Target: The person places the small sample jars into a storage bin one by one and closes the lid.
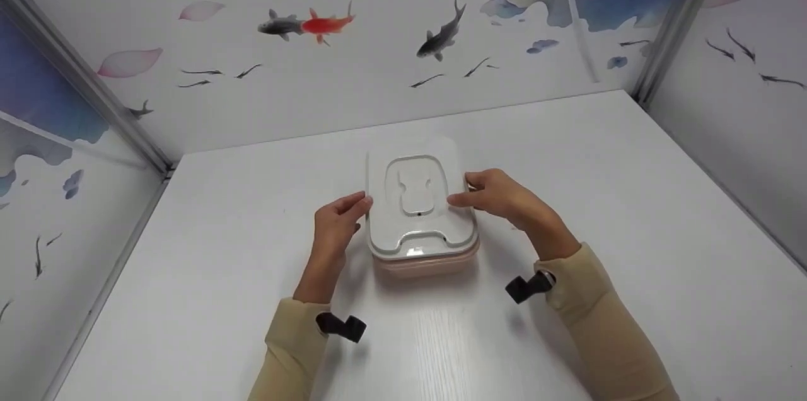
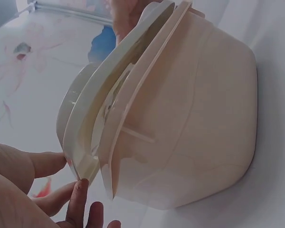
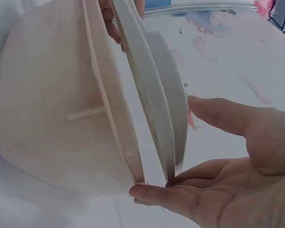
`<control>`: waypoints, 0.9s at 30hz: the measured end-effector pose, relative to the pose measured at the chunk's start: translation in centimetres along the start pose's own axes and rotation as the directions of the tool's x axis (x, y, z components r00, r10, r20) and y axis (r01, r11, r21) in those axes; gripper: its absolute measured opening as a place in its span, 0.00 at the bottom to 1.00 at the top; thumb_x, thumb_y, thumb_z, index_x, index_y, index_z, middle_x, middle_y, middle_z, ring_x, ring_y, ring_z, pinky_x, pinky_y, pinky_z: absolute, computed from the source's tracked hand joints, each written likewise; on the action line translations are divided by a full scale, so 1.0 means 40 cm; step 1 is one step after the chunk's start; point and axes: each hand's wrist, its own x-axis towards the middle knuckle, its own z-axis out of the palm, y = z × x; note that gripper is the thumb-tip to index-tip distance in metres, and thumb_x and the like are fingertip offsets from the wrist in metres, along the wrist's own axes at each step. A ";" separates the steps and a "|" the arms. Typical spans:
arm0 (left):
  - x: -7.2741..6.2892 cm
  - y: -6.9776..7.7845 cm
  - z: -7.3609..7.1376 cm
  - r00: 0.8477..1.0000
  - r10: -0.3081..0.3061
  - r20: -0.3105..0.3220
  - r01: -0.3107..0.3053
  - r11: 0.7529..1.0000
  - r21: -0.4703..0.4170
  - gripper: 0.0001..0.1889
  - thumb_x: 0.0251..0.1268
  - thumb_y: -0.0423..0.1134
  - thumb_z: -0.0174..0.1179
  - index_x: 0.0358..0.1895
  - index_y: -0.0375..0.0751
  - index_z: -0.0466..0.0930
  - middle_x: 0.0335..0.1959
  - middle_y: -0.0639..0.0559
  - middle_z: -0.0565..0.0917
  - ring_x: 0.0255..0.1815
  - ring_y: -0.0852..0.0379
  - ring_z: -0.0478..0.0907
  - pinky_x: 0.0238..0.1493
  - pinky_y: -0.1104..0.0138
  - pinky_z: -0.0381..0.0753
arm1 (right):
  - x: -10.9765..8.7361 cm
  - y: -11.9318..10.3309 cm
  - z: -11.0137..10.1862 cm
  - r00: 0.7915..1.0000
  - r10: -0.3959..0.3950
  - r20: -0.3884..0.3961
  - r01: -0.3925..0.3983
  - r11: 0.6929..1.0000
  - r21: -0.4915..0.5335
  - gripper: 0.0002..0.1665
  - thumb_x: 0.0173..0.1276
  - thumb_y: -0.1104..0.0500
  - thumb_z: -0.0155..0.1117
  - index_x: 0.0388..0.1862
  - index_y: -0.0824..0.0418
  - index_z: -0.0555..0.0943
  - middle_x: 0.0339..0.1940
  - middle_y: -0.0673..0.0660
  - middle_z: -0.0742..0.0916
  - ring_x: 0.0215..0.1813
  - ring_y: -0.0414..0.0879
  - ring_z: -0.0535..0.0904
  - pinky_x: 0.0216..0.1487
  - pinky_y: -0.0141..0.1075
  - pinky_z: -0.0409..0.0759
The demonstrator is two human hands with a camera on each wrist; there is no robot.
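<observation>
A pale pink plastic box (image 2: 204, 109) sits on the white table, a white lid (image 1: 410, 234) over its top. In both wrist views a narrow gap parts the lid from the box rim (image 3: 104, 90); at the far end they come closer together. My left hand (image 1: 337, 221) pinches the lid's left edge between thumb and fingers. On the opposite side, my right hand (image 1: 498, 196) holds the lid's right edge, its thumb over the top and the fingers along the edge and box rim. The lid hides most of the box's inside.
The white tabletop (image 1: 220, 275) spreads around the box. Behind it stands a back panel (image 1: 378, 86) printed with fish and petals, with more printed panels left and right. Small black cameras (image 1: 343, 327) sit at both sleeve cuffs.
</observation>
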 end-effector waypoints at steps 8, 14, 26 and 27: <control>-0.002 -0.009 0.007 1.000 -0.018 0.011 0.018 1.000 -0.017 0.21 0.70 0.44 0.63 0.62 0.39 0.80 0.63 0.42 0.81 0.66 0.48 0.78 0.68 0.55 0.78 | 0.000 0.004 0.002 0.999 0.020 -0.031 -0.021 0.999 -0.049 0.13 0.71 0.51 0.65 0.44 0.59 0.78 0.46 0.54 0.78 0.55 0.48 0.68 0.55 0.41 0.67; -0.002 -0.019 0.013 0.999 -0.031 0.013 0.032 0.999 -0.032 0.21 0.70 0.43 0.63 0.62 0.39 0.80 0.62 0.40 0.81 0.64 0.47 0.79 0.66 0.54 0.79 | 0.004 0.005 0.004 0.999 0.033 -0.035 -0.034 0.998 -0.049 0.16 0.70 0.52 0.65 0.32 0.58 0.70 0.35 0.52 0.71 0.52 0.49 0.66 0.52 0.43 0.62; -0.001 -0.030 0.021 0.999 -0.049 0.024 0.050 0.998 -0.034 0.21 0.71 0.45 0.62 0.62 0.40 0.79 0.58 0.41 0.81 0.55 0.48 0.82 0.57 0.57 0.84 | 0.013 0.021 0.004 0.999 0.050 -0.020 -0.051 0.996 -0.077 0.18 0.69 0.51 0.67 0.49 0.62 0.81 0.46 0.54 0.79 0.55 0.48 0.68 0.58 0.42 0.67; -0.001 -0.030 0.021 0.998 -0.051 0.022 0.051 0.998 -0.029 0.21 0.70 0.45 0.62 0.62 0.40 0.79 0.58 0.41 0.81 0.54 0.49 0.82 0.55 0.58 0.85 | 0.013 0.022 0.004 0.999 0.049 -0.018 -0.050 0.996 -0.077 0.16 0.69 0.51 0.67 0.46 0.62 0.80 0.43 0.53 0.78 0.54 0.48 0.68 0.56 0.42 0.67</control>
